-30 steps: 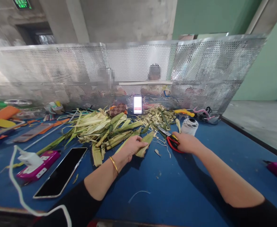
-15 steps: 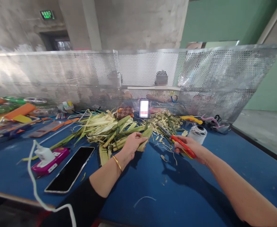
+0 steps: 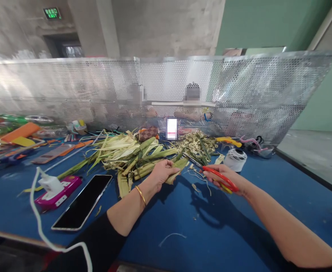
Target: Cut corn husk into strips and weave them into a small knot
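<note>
My left hand (image 3: 163, 174) pinches a green-yellow corn husk (image 3: 180, 165) above the blue table. My right hand (image 3: 222, 176) is wrapped round the handles of red and yellow scissors (image 3: 218, 175). Their blades point left and meet the upper right edge of the held husk; whether they are cutting into it I cannot tell. A heap of corn husks (image 3: 120, 149) lies behind and to the left of my left hand. Behind the blades is a pile of small husk trimmings (image 3: 200, 143). A thin cut strip (image 3: 171, 238) lies near the table's front.
A black-screened phone (image 3: 82, 204) and a magenta power strip (image 3: 59, 192) with a white plug and cable lie at left. A white spool (image 3: 235, 160) and a yellow tool (image 3: 228, 141) are at right. A perforated metal screen (image 3: 98, 87) runs behind, with people beyond.
The scissors have swung left and lower, and their blades have come to the held husk's edge. My left hand has shifted slightly right with the husk. The whole view has shifted a little.
</note>
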`<state>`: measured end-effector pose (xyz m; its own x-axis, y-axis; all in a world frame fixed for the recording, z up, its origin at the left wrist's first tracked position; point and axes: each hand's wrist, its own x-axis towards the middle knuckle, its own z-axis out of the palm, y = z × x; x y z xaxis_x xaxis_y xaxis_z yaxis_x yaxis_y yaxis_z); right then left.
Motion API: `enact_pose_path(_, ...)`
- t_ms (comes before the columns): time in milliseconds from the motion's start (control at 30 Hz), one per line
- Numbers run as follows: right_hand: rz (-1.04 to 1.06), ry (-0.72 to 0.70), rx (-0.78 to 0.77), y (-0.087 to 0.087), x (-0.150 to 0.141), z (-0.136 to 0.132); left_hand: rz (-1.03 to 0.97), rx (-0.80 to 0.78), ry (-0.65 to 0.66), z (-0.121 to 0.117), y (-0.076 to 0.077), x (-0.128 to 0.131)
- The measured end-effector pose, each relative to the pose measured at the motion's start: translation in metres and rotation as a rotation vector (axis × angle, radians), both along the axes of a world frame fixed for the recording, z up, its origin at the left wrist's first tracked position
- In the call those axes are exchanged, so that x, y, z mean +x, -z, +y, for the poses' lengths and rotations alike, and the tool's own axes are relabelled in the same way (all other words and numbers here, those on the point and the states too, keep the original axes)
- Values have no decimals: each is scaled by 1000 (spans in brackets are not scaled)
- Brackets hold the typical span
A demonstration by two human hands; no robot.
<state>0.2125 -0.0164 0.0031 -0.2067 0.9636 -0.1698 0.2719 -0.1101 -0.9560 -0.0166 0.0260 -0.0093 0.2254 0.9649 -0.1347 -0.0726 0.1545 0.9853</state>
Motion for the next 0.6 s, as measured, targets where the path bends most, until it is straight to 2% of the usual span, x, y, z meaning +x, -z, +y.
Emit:
enact_pose_path(100,-67,47,45,3,3,4,14,7,-13,1,1,-1)
enact_pose_path(267,-479,217,355,6,11,14,28,-8,-50,-3,-4,0)
enact_pose_path(333,-587,250,404,4,13,14,-11,-42,-68,-4,-9,0)
enact_pose_path(400,-536,200,299,2,14,11,-64,-71,-102,-4,-13,0)
enact_pose_path(500,-288,-50,1,-1,15,3,-137,-101,-161,-2,-16,-1)
enact_pose_path(567,-249,-196,-137,-1,17,2,-172,-127,-159,-2,-16,-1)
enact_pose_path(600,-278,-211,-158,-1,18,3,-183,-139,-149,-2,-16,-1)
